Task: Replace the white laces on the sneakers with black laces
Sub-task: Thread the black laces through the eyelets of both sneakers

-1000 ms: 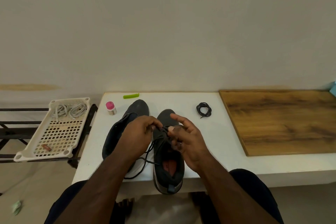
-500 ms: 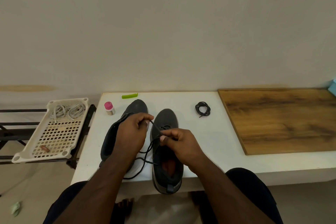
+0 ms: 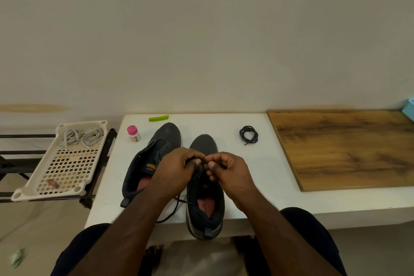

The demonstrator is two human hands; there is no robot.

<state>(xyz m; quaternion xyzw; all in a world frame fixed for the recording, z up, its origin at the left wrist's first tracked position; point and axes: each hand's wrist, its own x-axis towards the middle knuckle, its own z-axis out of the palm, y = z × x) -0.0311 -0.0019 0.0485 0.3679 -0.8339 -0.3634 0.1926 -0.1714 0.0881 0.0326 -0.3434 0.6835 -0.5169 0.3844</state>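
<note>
I saw the left hand (image 3: 177, 169) and right hand (image 3: 226, 171) close in until fingertips met over the right sneaker (image 3: 205, 188) at frame center; both now pinched the black lace (image 3: 173, 213), earlier pulled apart.

Hands (image 3: 202, 171) hide the right sneaker's (image 3: 205, 201) eyelets

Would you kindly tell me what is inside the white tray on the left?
The tray holds two coiled white laces at its far end and a small brown item near the front; nothing looks covered.
</note>
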